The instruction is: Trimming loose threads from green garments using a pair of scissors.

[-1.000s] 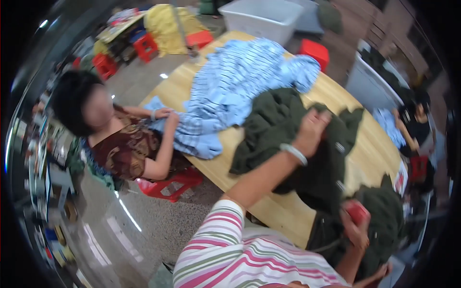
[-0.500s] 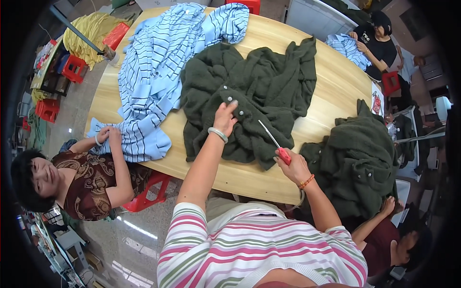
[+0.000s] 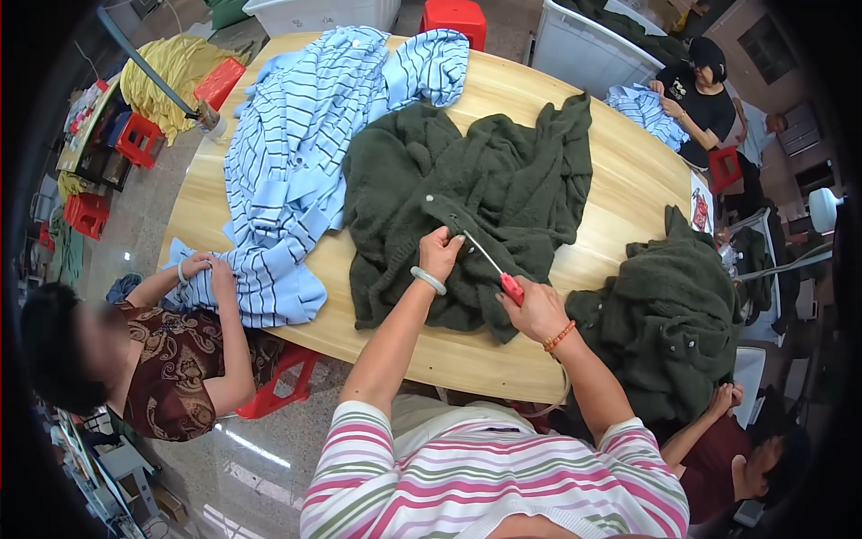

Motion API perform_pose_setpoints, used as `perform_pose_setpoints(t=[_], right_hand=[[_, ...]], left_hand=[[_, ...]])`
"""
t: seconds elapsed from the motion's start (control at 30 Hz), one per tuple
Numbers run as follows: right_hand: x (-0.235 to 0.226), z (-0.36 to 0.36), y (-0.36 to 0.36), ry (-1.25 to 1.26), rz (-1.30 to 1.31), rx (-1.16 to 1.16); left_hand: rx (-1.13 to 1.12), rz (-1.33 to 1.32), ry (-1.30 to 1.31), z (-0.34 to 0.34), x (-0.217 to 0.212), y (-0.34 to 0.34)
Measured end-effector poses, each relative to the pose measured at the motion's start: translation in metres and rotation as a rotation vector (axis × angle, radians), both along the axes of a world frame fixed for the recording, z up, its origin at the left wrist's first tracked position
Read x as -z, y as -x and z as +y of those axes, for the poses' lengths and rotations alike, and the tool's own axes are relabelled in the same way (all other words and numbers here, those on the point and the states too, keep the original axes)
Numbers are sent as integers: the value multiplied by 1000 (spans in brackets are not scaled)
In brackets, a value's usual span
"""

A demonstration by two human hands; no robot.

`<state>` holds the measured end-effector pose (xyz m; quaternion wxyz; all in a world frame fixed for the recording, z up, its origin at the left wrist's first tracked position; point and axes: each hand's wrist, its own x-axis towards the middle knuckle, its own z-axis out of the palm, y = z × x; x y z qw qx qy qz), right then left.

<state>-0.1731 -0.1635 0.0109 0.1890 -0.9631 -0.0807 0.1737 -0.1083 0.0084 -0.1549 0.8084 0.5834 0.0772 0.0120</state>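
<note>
A dark green fuzzy knit cardigan point(image 3: 503, 166) lies crumpled on the table in front of me. My left hand point(image 3: 439, 252) pinches its buttoned edge, with a shiny round button point(image 3: 429, 198) just beyond the fingers. My right hand point(image 3: 537, 312) is wrapped around the red handle of a tool with a long thin metal shaft point(image 3: 486, 254); its exact kind is unclear. The shaft's tip is at the cardigan edge, close beside my left thumb and fingertips. Whether the tip touches a button or thread is too small to tell.
Light blue striped garments point(image 3: 292, 153) cover the left of the wooden table point(image 3: 628, 184); a person seated there handles one. Another dark green garment pile point(image 3: 673, 314) lies right, beside a second person. A third handles striped cloth point(image 3: 648, 117) at far right. Red stools point(image 3: 453, 22) stand around.
My left hand has shifted slightly down and closed on the cardigan's edge. My right hand has moved left, bringing the metal tip next to my left fingers.
</note>
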Motion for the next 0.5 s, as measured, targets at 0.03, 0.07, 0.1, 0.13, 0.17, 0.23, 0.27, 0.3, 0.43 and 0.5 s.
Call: perform_pose_setpoints(t=[0.03,0.07,0.1,0.13,0.17,0.23,0.27,0.3,0.43,0.5], right_hand=[[4,2,-3,-9,-11,5],[3,2,-3,-5,-10,4],[2,2,-2,13,2,-4],[1,2,-1,28,15,-16],[0,1,1,31,18,-22],[0,-5,9,69,81,-49],[1,-9,12,72,83,-47],[4,-12,14,36,73,-30],[9,-16,17,-72,39,42],[15,-22,21,-98,30,66]], left_hand=[[-16,-12,15,-1,3,-1],[-32,-23,30,-2,5,-2],[-33,-21,34,-1,8,-1],[-47,-15,9,1,13,-1],[-63,-8,-16,4,18,0],[-78,3,4,10,19,2],[-87,11,23,9,15,2],[-92,51,123,6,11,4],[-11,143,425,6,-7,8],[12,55,302,-2,-12,12]])
